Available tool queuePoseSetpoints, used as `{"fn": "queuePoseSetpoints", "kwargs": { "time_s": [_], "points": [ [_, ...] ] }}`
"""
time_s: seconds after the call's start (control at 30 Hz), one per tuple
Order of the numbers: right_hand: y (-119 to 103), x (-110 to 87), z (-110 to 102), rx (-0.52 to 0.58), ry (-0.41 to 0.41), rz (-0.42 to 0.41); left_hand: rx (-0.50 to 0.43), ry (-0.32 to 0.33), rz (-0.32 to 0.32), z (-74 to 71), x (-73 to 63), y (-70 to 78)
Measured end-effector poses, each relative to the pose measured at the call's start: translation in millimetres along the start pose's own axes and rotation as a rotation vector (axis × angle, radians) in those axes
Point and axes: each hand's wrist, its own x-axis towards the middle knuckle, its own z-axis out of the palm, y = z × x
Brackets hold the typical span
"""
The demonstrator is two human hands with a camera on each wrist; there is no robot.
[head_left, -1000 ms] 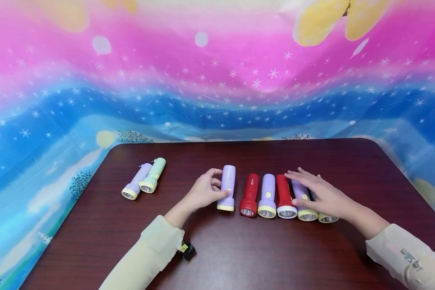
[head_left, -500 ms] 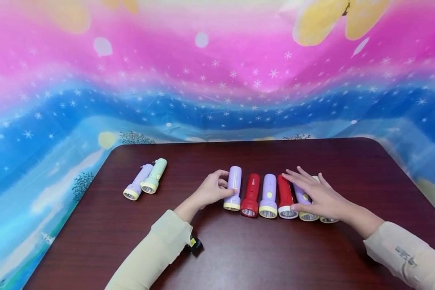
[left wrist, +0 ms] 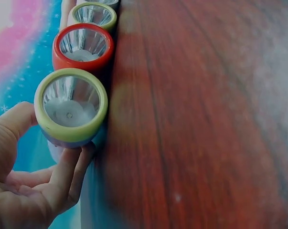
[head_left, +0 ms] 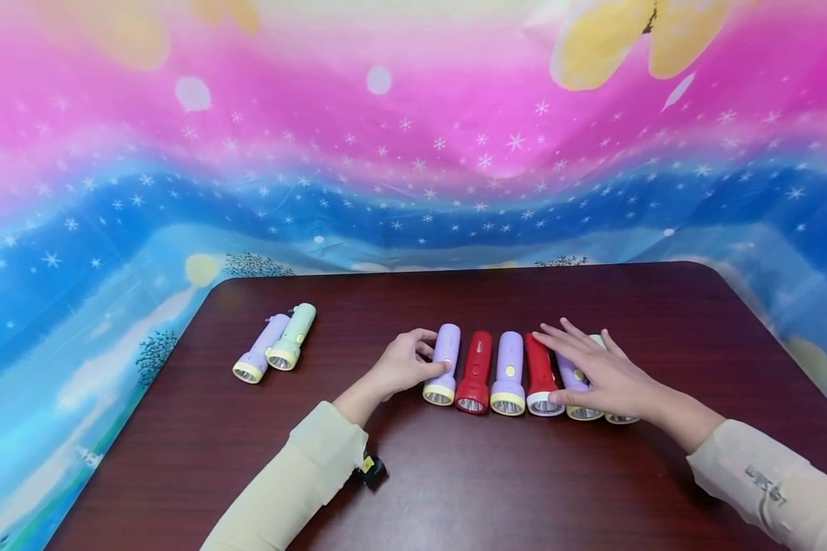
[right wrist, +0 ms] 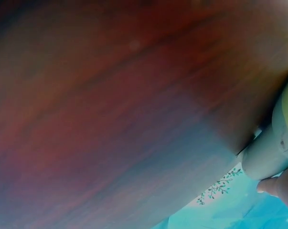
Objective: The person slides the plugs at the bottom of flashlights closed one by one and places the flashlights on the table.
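My left hand grips a purple flashlight with a yellow rim at the left end of a row, its thumb near the button. In the left wrist view, the yellow-rimmed lens of this flashlight faces the camera. Close beside it lies a red flashlight, then another purple one and a red flashlight with a white rim. My right hand lies with spread, straight fingers over the row's right end. It partly hides a purple flashlight and a pale green one.
At the back left of the dark wooden table, a purple flashlight and a pale green flashlight lie slanted against each other. A colourful printed cloth hangs behind the table. A small black device shows under the left sleeve.
My left hand has moved right with the purple flashlight, up to the red one, and then slightly toward me. The right hand stays almost in place over the row's right end.
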Motion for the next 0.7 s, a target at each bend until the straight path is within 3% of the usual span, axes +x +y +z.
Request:
{"fn": "queuePoseSetpoints", "kwargs": {
  "time_s": [0.23,0.4,0.7],
  "points": [
    [1.7,-1.1,0.6,-0.01,-0.006,0.006,0.052,-0.031,0.03,-2.6,-0.2,-0.2],
    [2.6,-1.4,0.9,-0.013,-0.007,0.006,0.12,-0.029,0.018,-4.4,-3.2,1.8],
    [1.6,-0.3,0.4,-0.021,-0.013,0.006,0.062,-0.042,0.004,-6.1,-7.1,-0.3]
  ]
}}
